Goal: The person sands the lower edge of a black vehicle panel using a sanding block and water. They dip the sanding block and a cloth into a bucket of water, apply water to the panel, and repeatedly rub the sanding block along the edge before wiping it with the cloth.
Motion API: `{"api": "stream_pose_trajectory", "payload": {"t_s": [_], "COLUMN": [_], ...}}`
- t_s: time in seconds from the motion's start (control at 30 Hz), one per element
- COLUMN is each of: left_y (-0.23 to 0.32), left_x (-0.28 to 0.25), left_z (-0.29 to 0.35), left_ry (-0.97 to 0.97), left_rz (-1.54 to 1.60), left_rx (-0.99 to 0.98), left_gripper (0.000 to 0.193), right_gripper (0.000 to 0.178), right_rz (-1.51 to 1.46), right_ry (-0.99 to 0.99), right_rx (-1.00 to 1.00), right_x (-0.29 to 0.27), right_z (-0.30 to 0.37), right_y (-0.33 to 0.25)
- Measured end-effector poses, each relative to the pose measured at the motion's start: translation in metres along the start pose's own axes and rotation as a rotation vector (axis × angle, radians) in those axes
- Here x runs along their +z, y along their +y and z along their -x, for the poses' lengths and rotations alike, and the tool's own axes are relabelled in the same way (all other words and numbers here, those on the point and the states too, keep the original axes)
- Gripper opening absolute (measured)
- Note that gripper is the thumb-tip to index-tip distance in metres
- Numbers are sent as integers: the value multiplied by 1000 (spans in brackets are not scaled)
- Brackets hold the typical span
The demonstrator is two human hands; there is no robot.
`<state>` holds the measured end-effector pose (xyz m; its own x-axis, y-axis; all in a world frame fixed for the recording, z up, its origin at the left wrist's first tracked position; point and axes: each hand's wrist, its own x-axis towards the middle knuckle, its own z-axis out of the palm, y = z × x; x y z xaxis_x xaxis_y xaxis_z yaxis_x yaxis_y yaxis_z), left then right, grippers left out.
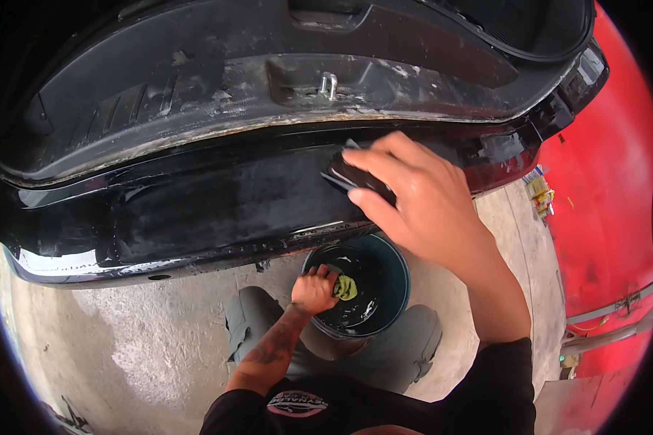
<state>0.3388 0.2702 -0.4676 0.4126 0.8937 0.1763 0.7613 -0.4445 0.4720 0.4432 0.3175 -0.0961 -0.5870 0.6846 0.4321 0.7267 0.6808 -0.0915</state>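
Observation:
My right hand [429,203] is closed around a dark sheet of sandpaper [350,174] with a lifted edge, held at the glossy black car bumper [210,206]. Whether a block sits inside the sheet cannot be made out. Lower down, my left hand [313,291] grips a crumpled yellow-green cloth [347,288] over the mouth of a dark bucket [405,272]. Shiny reflections inside the bucket look like water. Dull, hazy patches and wet-looking streaks mark the bumper's surface.
Behind the bumper lies the car's open trunk sill [218,101], scuffed black plastic with a metal latch loop [329,85]. The bucket stands between my knees on a concrete floor [152,348]. A large red panel [609,203] rises at the right, near small colourful packages [539,192].

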Motion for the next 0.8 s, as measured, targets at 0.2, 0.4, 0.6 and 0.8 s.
{"api": "stream_pose_trajectory", "payload": {"t_s": [0.2, 0.4, 0.6, 0.8], "left_y": [-3, 1, -4, -3], "left_x": [-1, -2, -5, 0], "left_z": [1, -3, 1, -1], "left_ry": [50, 2, 13, 18], "left_rz": [24, 5, 33, 20], "left_rx": [16, 8, -3, 22], "left_gripper": [55, 59, 60, 60], "right_gripper": [32, 30, 32, 35], "right_rz": [-17, -3, -48, -4], "right_ry": [-114, -18, -77, 5], "right_rx": [77, 50, 41, -103], "right_x": [-10, 3, -4, 4], "right_z": [11, -7, 6, -6], "right_y": [-11, -8, -9, 8]}}
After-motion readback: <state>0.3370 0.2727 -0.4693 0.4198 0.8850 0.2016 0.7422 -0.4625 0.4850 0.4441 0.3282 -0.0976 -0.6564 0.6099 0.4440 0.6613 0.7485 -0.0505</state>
